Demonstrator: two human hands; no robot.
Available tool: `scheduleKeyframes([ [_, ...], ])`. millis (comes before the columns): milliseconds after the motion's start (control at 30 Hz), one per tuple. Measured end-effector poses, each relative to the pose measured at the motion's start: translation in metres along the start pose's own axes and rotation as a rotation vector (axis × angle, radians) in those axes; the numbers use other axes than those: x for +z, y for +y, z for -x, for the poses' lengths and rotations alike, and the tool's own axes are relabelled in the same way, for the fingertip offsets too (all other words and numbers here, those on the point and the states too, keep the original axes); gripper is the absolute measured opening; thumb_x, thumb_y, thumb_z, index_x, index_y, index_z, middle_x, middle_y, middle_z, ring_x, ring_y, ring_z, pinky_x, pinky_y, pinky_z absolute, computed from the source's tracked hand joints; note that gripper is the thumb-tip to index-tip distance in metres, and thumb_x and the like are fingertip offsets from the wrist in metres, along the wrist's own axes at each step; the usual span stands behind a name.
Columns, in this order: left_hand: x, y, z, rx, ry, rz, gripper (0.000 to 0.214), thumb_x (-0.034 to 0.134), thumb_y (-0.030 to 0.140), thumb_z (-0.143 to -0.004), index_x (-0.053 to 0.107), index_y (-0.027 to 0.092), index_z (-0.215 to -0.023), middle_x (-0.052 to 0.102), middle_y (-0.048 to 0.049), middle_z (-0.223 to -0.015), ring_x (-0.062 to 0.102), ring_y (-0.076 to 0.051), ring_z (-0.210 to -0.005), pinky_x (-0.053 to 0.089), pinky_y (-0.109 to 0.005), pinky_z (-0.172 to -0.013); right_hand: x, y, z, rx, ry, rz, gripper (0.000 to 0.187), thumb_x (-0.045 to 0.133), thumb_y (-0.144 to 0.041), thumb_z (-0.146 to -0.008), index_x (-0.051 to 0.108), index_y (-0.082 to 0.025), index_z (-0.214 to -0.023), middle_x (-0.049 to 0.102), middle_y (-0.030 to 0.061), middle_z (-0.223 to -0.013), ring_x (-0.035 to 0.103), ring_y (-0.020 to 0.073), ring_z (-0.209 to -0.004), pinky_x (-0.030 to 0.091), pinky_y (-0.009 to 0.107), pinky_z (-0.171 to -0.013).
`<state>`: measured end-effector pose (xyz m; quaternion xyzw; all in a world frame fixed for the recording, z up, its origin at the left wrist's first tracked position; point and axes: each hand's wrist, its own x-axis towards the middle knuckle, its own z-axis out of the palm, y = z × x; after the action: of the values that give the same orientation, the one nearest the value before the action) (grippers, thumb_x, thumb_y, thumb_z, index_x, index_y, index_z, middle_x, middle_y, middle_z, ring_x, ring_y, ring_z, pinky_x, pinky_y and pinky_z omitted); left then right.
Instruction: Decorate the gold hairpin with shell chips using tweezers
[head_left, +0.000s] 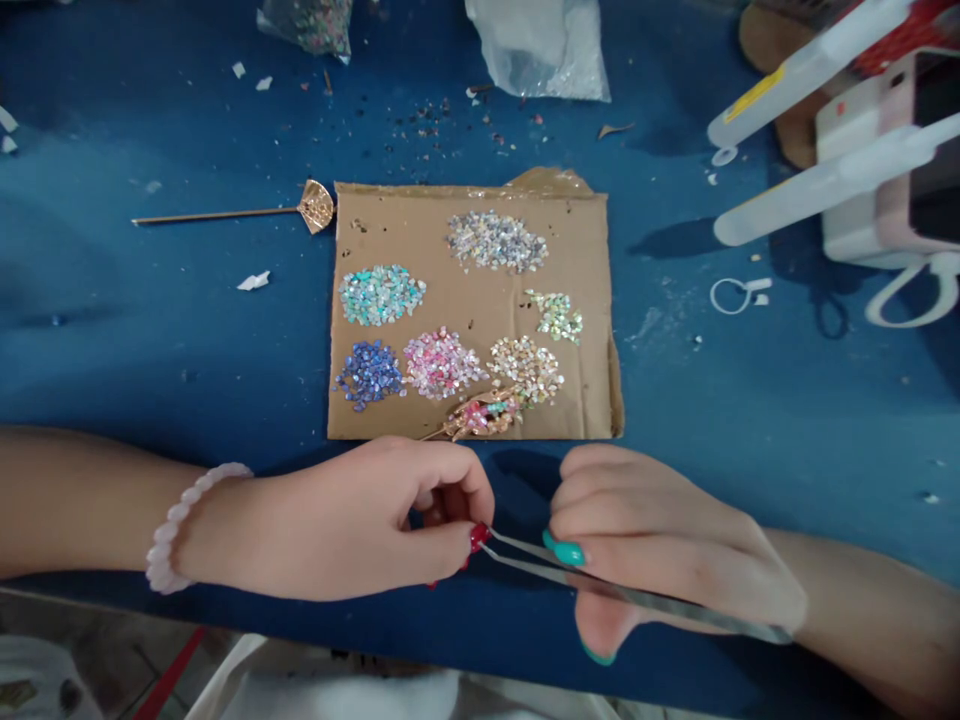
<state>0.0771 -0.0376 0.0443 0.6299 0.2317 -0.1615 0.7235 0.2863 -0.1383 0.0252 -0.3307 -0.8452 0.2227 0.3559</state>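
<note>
My right hand, with green nails, grips metal tweezers that point left. The tips of the tweezers reach the red-nailed thumb of my left hand. Thumb and forefinger of that hand are pinched together; anything between them is too small or hidden to make out. Just beyond the hands, a gold hairpin-like piece with pink and turquoise chips on its head rests on a cardboard sheet. Small piles lie there too: blue chips, pink chips, cream chips, turquoise chips, green chips and silvery chips.
Left of the cardboard lies another gold stick with a fan-shaped head. Two white tubes and a white device with a loop are at the right. Plastic bags and scraps lie at the back of the blue table.
</note>
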Motion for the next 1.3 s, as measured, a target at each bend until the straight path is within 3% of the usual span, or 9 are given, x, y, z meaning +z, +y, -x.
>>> scheduleKeyframes([
  [1300, -0.0002, 0.0025, -0.0001, -0.016, -0.029, 0.003, 0.007, 0.049, 0.014, -0.084, 0.050, 0.019, -0.079, 0.054, 0.0080, -0.062, 0.051, -0.006, -0.055, 0.038, -0.015, -0.051, 0.0000, -0.0012, 0.0020, 0.011, -0.016, -0.066, 0.019, 0.058, -0.030, -0.087, 0.052, -0.013, -0.089, 0.067, 0.0060, -0.068, 0.063, 0.0129, -0.064, 0.052, 0.028, -0.060],
])
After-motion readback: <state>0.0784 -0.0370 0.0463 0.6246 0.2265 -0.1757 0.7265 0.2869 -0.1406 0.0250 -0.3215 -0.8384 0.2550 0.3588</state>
